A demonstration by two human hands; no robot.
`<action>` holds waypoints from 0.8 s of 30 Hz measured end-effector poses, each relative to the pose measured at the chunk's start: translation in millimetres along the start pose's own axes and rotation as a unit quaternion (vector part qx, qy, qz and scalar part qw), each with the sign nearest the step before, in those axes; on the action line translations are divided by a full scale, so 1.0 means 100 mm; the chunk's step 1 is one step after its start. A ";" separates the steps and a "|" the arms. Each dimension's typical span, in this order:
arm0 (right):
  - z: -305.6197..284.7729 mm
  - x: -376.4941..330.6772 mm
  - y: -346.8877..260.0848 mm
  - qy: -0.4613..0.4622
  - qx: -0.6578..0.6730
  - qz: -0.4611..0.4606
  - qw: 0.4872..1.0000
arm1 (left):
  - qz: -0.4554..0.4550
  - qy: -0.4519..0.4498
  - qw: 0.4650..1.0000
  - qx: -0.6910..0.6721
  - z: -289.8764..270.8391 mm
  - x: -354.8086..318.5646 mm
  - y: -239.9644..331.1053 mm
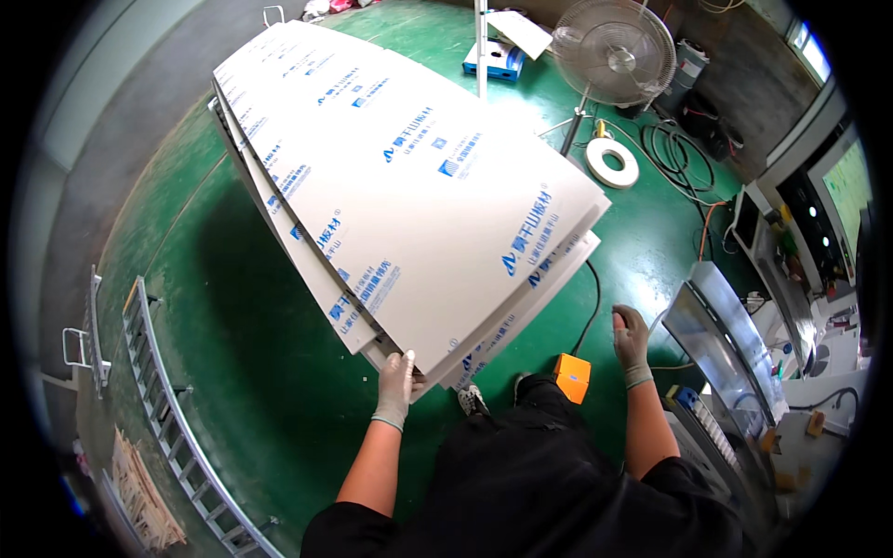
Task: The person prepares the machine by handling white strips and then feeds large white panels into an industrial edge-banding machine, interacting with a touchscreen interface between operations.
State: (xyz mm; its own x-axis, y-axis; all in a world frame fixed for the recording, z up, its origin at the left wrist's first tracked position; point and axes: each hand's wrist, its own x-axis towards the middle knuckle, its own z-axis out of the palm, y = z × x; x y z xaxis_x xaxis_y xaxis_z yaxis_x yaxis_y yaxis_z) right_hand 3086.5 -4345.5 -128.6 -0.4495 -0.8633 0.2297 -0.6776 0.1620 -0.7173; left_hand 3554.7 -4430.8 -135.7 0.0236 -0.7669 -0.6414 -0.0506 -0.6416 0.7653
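Observation:
A stack of large white boards (446,223) with blue print on its film lies in front of me, the sheets slightly out of line with each other. My left hand (397,383), in a pale glove, grips the near left corner of the upper board, thumb on top and fingers mostly hidden at the edge. My right hand (631,339), also gloved, is raised to the right of the stack, apart from it. Nothing shows in it, and its fingers look loosely held out. An orange foot pedal (573,377) sits on the floor between my right hand and my feet.
A metal roller conveyor (177,428) curves along the left, near a pile of wooden strips (139,493). Beyond the stack stand a large fan (614,56) and a white ring-shaped roll (611,163). Coiled hoses (679,153) lie behind. A machine with a metal panel (721,339) borders my right.

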 end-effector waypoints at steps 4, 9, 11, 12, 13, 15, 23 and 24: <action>0.35 0.92 -0.25 -0.068 0.023 0.002 0.997 | -0.068 0.002 0.995 -0.079 0.01 0.27 0.05; 0.62 2.04 -0.27 -0.013 -0.097 -0.089 0.991 | -0.062 0.060 0.988 -0.132 0.11 0.29 0.15; 0.80 2.40 -0.29 0.022 -0.186 -0.083 0.979 | -0.034 0.102 0.994 -0.030 0.02 0.37 -0.06; 0.91 2.53 -0.26 0.030 -0.214 -0.065 0.974 | -0.043 0.125 0.989 0.068 -0.05 0.41 -0.16; 0.95 2.63 -0.38 -0.011 -0.243 -0.028 0.970 | -0.027 0.130 0.989 0.061 -0.05 0.41 -0.18; 0.96 2.79 -0.59 -0.094 -0.300 0.043 0.948 | 0.003 0.139 0.989 0.045 0.01 0.41 -0.19; 0.97 3.07 -0.29 -0.068 -0.219 0.034 0.973 | 0.028 0.183 0.970 -0.157 0.27 0.43 -0.05; 0.96 3.15 -0.28 -0.093 -0.196 0.065 0.974 | 0.032 0.180 0.960 -0.213 0.29 0.46 -0.03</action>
State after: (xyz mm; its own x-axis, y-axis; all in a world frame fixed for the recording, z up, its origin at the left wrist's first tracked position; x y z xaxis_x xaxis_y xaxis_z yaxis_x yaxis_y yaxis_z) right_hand 3020.1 -4667.6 -99.6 -0.4580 -0.8889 0.0053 -0.8085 0.4141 -0.4182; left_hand 3526.6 -4463.8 -169.5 0.3820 -0.7104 -0.5911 0.3475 -0.4822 0.8042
